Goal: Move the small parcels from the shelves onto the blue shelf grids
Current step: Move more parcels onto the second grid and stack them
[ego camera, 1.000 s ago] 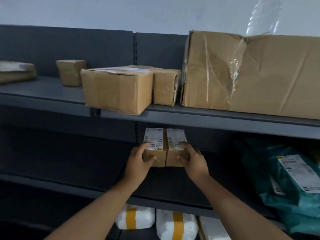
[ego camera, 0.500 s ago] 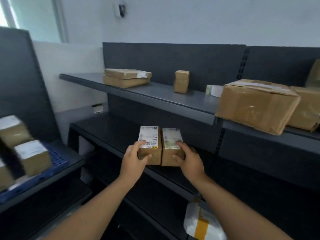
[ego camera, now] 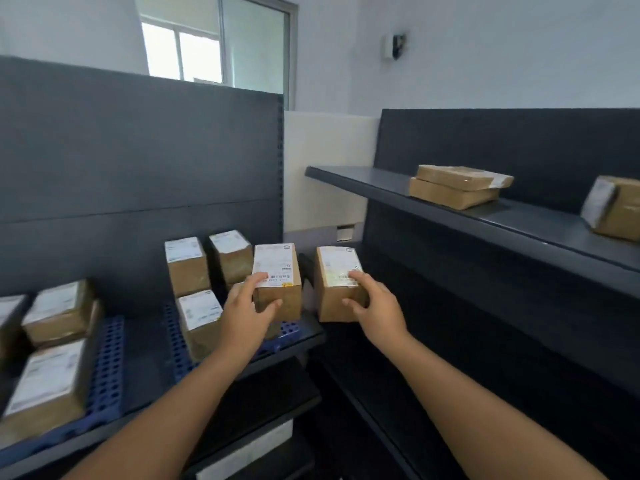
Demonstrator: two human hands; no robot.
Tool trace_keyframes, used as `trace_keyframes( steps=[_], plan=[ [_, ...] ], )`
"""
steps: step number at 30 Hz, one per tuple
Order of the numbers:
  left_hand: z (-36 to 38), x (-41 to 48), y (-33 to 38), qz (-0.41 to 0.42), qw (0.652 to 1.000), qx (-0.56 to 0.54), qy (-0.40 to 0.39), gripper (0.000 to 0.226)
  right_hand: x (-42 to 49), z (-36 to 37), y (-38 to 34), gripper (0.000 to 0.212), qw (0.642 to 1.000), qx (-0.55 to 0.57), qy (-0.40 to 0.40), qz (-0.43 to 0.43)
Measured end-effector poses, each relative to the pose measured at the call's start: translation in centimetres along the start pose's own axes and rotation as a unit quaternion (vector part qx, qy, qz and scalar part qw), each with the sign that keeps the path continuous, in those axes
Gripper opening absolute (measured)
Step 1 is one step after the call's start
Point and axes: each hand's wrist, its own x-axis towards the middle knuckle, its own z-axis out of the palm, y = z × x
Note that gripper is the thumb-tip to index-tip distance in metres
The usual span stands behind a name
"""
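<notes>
Low in the frame, both my forearms reached up toward the centre. At lower left, labelled parcels lay on a blue grid on a dark shelf. A second grid sat just right of it, with a parcel lying on it beside my left wrist.

At centre, my left hand gripped a small box, thumb on its near face and fingers across its white label; the box was over the right end of that second grid, though whether it touched the grid I could not tell. Just right of it, apart by a narrow gap, my right hand gripped another box the same way, past the grid's right edge, in front of the dark right-hand shelving.

Behind my left hand, two more boxes stood upright against the grey back panel. At upper right, two flat parcels lay stacked on a higher shelf, and a carton sat at the frame's edge. A window showed at top centre.
</notes>
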Motion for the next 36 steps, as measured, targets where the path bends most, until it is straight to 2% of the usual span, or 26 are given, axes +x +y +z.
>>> trace_keyframes(
  steps=[8, 17, 28, 36],
  plan=[
    [-8.3, 3.0, -6.2, -0.049, 0.994, 0.066, 0.073, 0.05, 5.7, 9.9, -4.8, 0.052, 0.995, 0.025, -0.075, -0.055],
    [-8.4, 3.8, -9.7, -0.093, 0.984, 0.122, 0.088, 0.05, 9.6, 15.7, -4.9, 0.05, 0.984, 0.05, -0.148, -0.086],
    [-7.1, 3.8, -10.3, -0.103, 0.979, 0.143, 0.104, 0.066, 11.0, 16.4, -2.9, 0.058, 0.978, 0.044, -0.18, -0.1],
    [-7.5, 3.2, -10.1, -0.107, 0.976, 0.15, 0.116, 0.065, 11.2, 16.3, -2.3, 0.064, 0.976, 0.045, -0.18, -0.114]
  ],
)
